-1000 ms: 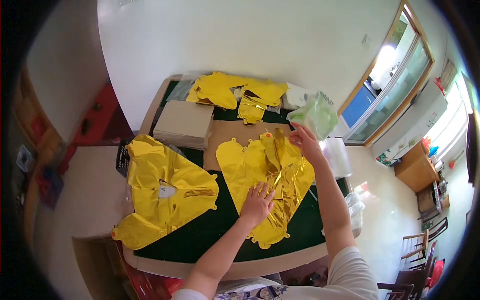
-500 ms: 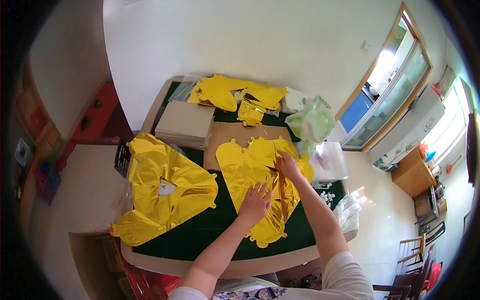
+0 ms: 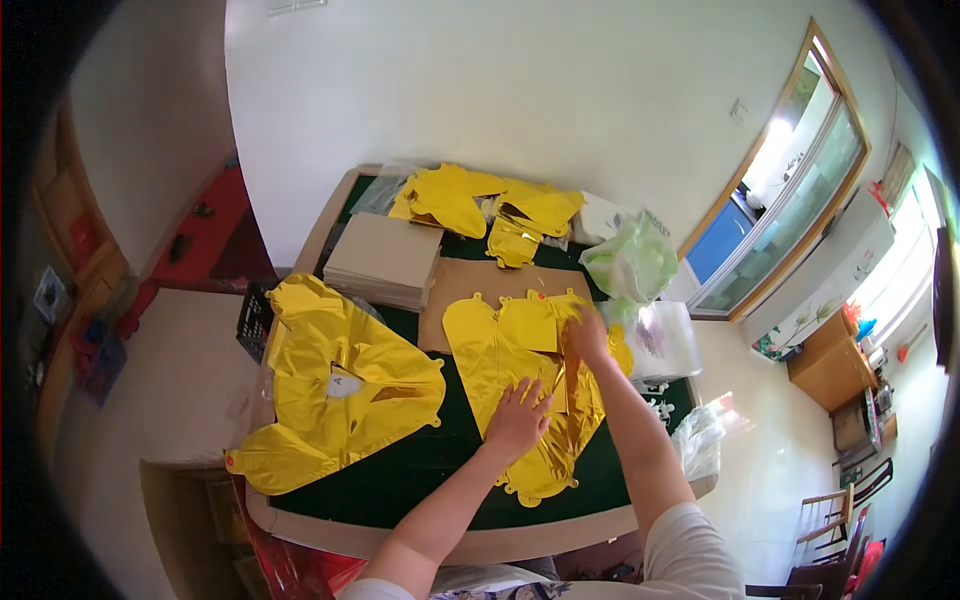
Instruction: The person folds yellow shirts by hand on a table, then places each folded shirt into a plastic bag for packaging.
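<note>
A flat gold foil balloon [image 3: 475, 335] lies in front of me, partly on a brown cardboard sheet and partly on the green tabletop. My left hand [image 3: 517, 420] rests flat on its middle with the fingers spread. At the balloon's upper right is my right hand [image 3: 588, 340], touching the foil beside a squarish folded part [image 3: 528, 325]; its fingers are blurred, so a grip cannot be made out. To the left lies a second gold foil balloon [image 3: 310, 360], wrinkled, with a white patch marked with a letter [image 3: 344, 382] near its centre.
A stack of grey-brown cardboard sheets [image 3: 383, 258] stands at the back left of the table, near more gold foil balloons [image 3: 455, 200]. On the right are a pale green plastic bag [image 3: 630, 262], clear plastic sleeves [image 3: 665, 340] and a crumpled clear bag [image 3: 697, 440]. A black basket [image 3: 253, 320] sits by the left edge.
The view has shifted, so the table sits slightly lower. Foil near my right hand now lies as a flatter, squarer fold; that hand is more blurred. My left hand stays on the balloon.
</note>
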The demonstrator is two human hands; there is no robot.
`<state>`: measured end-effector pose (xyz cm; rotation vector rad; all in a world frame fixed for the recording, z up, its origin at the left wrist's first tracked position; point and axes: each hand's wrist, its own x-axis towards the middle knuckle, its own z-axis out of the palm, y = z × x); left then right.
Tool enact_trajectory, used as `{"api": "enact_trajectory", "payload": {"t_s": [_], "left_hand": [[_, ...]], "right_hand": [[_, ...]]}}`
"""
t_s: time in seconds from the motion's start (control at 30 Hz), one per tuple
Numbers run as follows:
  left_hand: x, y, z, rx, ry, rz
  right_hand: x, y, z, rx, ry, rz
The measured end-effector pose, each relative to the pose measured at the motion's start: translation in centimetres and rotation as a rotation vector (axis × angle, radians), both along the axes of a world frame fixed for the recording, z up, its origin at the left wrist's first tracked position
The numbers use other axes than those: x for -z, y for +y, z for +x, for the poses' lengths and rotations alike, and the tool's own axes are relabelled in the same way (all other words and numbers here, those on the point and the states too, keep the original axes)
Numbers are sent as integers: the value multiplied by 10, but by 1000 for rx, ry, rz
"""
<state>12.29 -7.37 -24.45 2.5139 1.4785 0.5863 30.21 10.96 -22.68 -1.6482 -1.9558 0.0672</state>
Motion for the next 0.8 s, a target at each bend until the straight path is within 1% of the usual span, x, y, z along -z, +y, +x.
{"api": "enact_trajectory", "payload": {"t_s": [0.07, 0.17, 0.23, 0.37, 0.47, 0.53, 0.57, 0.6, 0.63, 0.67, 0.7, 0.8], "left_hand": [[0, 0, 0, 1, 4, -7], [-1, 0, 0, 0, -4, -1], [0, -1, 0, 0, -10, -1], [0, 0, 0, -5, -12, -6], [2, -3, 1, -6, -32, -17], [1, 0, 0, -10, -42, -18], [2, -1, 0, -8, -44, -22], [2, -1, 1, -6, -44, -22], [3, -1, 1, 1, -32, -25], [3, -1, 1, 5, -20, -24], [2, 0, 1, 6, -9, -24], [-2, -3, -1, -3, -3, -21]], "right_hand": [[-10, 13, 23, 273, -85, 15], [-20, 28, 43, 447, -145, -397], [-7, 39, 56, 441, -44, -354], [-3, 52, 60, 436, 99, -315], [-31, 43, 35, 107, 200, -137], [-76, 14, 8, -161, 810, -391], [-87, 4, 3, -297, 1113, -517], [-65, 14, 14, -225, 830, -391], [-22, 35, 34, -154, 547, -264], [5, 43, 46, -86, 266, -135], [8, 26, 42, -64, 66, -141], [18, -2, 23, -187, 7, -6]]}}
